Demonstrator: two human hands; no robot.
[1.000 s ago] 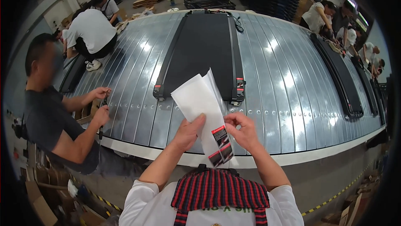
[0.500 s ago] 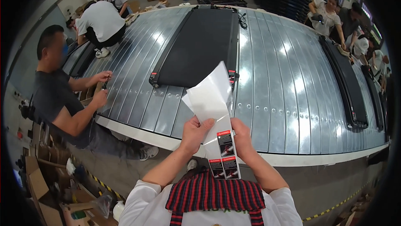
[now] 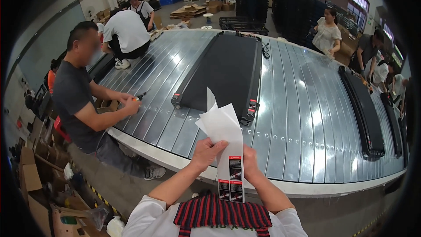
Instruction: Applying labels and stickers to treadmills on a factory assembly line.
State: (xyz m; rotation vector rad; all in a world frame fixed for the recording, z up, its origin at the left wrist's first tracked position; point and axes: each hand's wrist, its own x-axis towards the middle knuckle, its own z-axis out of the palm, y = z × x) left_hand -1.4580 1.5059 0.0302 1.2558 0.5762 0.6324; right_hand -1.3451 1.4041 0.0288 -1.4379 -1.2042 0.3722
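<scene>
Several white sticker sheets (image 3: pixel 230 138) are held upright in front of my chest, their upper ends fanned apart. Printed black-and-red warning labels (image 3: pixel 231 179) fill the lower part of the front sheet. My left hand (image 3: pixel 208 153) pinches the sheets at their left edge, thumb on the front face. My right hand (image 3: pixel 250 161) grips the right edge, most of its fingers hidden behind the paper. Beyond the sheets, a black treadmill deck (image 3: pixel 223 70) lies flat on the metal-slatted conveyor (image 3: pixel 289 118). Small red-and-black labels (image 3: pixel 251 107) show on its near right corner.
A co-worker (image 3: pixel 83 88) stands close at left, holding a small tool (image 3: pixel 139 97) over the conveyor. Another person (image 3: pixel 127 37) crouches on its far left part. More black decks (image 3: pixel 362 110) lie at right, with people beside them. Cardboard boxes (image 3: pixel 35 184) stand at lower left.
My view has tilted up, so the conveyor and deck sit lower in the picture. The sheets' top ends have shifted and spread. A person at far right has straightened up.
</scene>
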